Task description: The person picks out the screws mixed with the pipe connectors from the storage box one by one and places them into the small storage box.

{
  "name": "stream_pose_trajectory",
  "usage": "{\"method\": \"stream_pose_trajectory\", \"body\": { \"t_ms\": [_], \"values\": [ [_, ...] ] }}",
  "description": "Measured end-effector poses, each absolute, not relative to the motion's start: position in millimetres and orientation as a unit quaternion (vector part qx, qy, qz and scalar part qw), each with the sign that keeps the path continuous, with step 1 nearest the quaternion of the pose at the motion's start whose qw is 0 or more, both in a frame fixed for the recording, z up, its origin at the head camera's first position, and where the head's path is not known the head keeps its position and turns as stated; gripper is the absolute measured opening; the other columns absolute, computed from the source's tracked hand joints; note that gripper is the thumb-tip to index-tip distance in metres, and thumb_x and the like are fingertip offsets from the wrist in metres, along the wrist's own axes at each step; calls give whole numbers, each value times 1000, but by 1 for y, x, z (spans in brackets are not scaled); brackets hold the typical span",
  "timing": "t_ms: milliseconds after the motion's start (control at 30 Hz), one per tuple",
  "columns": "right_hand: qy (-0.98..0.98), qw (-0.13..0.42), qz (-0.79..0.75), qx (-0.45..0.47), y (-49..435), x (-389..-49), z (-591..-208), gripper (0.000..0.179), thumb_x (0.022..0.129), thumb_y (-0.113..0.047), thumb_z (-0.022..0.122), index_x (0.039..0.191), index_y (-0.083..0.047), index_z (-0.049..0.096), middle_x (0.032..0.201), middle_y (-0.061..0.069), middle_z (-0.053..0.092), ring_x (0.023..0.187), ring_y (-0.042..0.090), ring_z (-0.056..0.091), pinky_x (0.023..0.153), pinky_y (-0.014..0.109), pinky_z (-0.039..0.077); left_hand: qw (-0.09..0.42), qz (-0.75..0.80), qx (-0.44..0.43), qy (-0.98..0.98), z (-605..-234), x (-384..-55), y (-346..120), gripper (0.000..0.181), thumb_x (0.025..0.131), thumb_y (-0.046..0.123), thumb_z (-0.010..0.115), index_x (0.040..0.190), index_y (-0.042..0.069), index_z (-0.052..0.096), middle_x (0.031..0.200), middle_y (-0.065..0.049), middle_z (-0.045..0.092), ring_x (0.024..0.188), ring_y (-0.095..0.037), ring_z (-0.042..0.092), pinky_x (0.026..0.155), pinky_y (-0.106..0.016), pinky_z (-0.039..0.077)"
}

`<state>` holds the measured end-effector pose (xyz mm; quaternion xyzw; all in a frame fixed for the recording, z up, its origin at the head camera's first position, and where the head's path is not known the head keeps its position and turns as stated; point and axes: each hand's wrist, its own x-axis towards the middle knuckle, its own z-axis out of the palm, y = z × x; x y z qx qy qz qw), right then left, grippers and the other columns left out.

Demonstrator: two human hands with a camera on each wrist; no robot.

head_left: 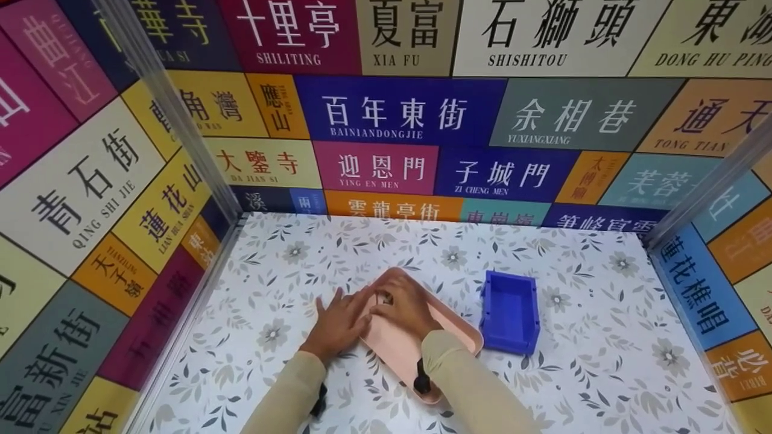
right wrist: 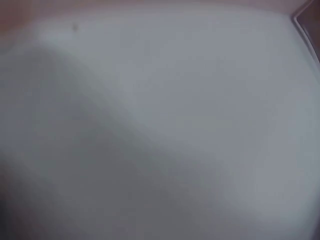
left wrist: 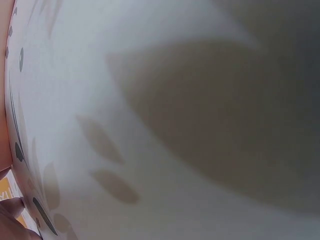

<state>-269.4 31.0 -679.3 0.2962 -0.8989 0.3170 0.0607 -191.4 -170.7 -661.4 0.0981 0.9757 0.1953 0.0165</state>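
In the head view, a shallow pink tray [head_left: 392, 352] lies at an angle on the table. My left hand [head_left: 339, 324] rests against its left rim, fingers spread forward. Over the tray's far end, my right hand [head_left: 405, 306] has bent fingers and pinches a small, shiny, dark thing [head_left: 386, 298]. Fingers cover most of that piece, so its kind is unclear. The left wrist view mostly holds the patterned tabletop at close range, with fingertips [left wrist: 14, 220] at the lower left corner. The right wrist view is a pale blur.
A blue plastic bin [head_left: 509, 313] stands to the right of the tray. White cloth with grey leaves and flowers [head_left: 579, 361] covers the table. Panels with colourful place-name signs [head_left: 398, 111] close off the back and both sides.
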Motion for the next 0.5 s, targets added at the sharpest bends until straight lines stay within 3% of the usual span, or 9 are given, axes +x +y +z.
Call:
{"method": "stream_pose_trajectory", "body": {
  "t_ms": [267, 500],
  "values": [
    [-898, 85, 302, 309, 31, -272, -683, 43, 84, -47, 81, 117, -20, 77, 115, -4, 74, 116, 18, 64, 112, 38, 43, -1, 184, 119, 976, -662, -192, -173, 63, 104, 56, 39, 162, 46, 16, 153, -4, 55, 149, -52, 31, 110, -85, 14],
    [-904, 59, 307, 293, 31, -271, -683, 45, 84, -48, 80, 120, -20, 77, 123, -6, 73, 130, 18, 58, 120, 39, 36, 8, 191, 115, 975, -663, -192, -173, 64, 104, 57, 38, 162, 49, 13, 154, -2, 53, 150, -51, 29, 112, -84, 11]
  ]
}}
